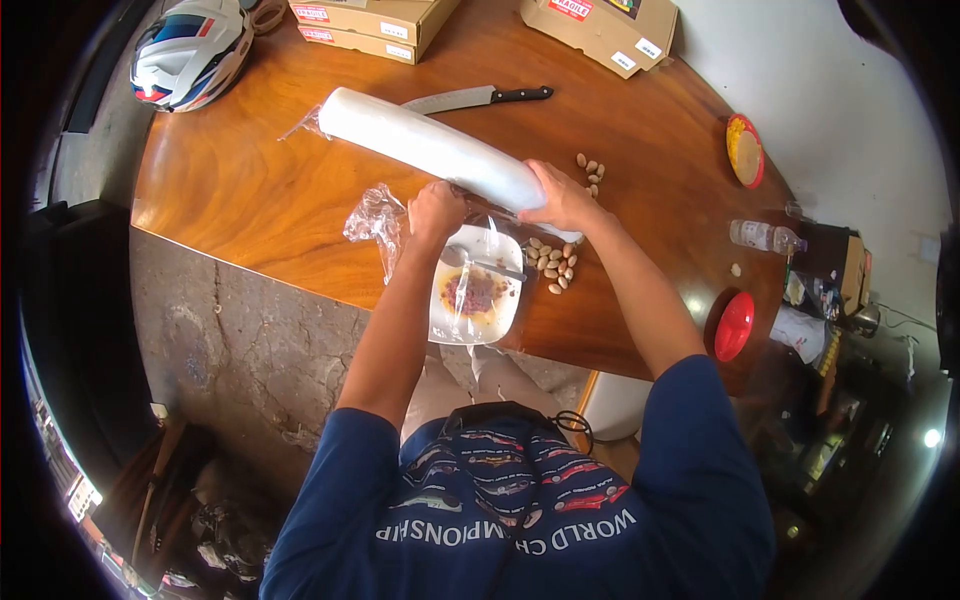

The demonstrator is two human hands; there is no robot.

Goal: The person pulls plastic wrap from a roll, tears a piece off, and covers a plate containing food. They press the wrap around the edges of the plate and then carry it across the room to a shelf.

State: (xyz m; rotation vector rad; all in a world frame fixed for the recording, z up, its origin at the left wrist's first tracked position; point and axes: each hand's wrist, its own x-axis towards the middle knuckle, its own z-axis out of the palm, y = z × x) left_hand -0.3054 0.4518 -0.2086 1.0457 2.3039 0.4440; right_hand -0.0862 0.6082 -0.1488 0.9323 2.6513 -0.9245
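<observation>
A thick roll of plastic wrap (420, 143) lies slantwise across the wooden table. My right hand (562, 197) is wrapped round its near right end. Just left of there, my left hand (437, 210) is closed in a fist on the clear film beside the roll. Loose crumpled film (376, 220) bunches to the left of that fist. Below both hands, clear film stretches over a white plate (440, 328) at the table's front edge. Brownish food remains (474, 296) and a spoon (490, 266) show through it.
Behind the roll lies a large black-handled knife (490, 97). Several nuts in shells (552, 263) sit right of the plate. A helmet (190, 55) and cardboard boxes (400, 28) stand at the back. To the right are a red bowl (735, 326) and a plastic bottle (765, 237).
</observation>
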